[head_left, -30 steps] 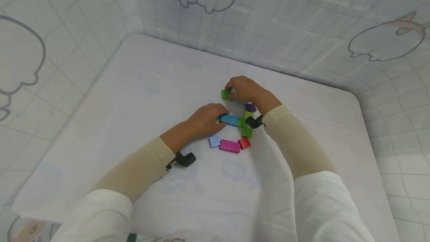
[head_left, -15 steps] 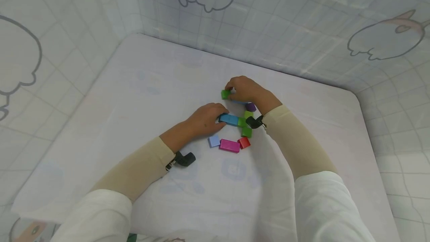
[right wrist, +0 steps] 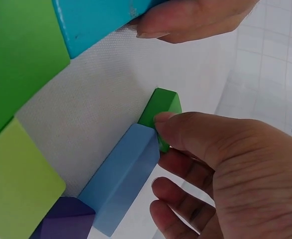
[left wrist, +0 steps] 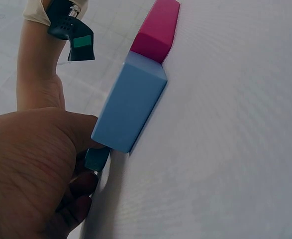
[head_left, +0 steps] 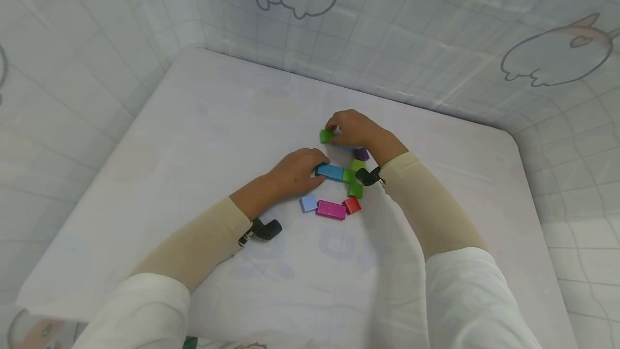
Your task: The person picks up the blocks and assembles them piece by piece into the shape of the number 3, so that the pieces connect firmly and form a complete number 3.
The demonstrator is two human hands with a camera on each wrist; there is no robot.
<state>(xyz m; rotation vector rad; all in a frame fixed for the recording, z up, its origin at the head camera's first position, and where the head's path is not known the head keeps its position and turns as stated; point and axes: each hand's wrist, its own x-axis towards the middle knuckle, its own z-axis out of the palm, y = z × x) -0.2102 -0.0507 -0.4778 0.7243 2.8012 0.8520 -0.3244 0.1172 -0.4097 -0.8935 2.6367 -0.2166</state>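
Observation:
My left hand [head_left: 297,173] holds the left end of a bright blue block [head_left: 332,172] between thumb and fingers; its teal end [left wrist: 97,159] peeks out below the thumb in the left wrist view. With thumb and forefinger, my right hand [head_left: 356,128] pinches a small green block [head_left: 326,136]. That block lies end to end with a long light blue block [right wrist: 121,174], which the right hand mostly covers in the head view. A purple block [head_left: 361,154] and a yellow-green block [head_left: 358,165] continue the curve down to green blocks [head_left: 356,190] beside the bright blue one.
Nearer my body, a red block [head_left: 352,205], a magenta block [head_left: 331,210] and a small pale blue block [head_left: 308,203] form the lower curve. The white-covered table [head_left: 232,106] meets a pale, grid-patterned curtain [head_left: 411,26] at the back.

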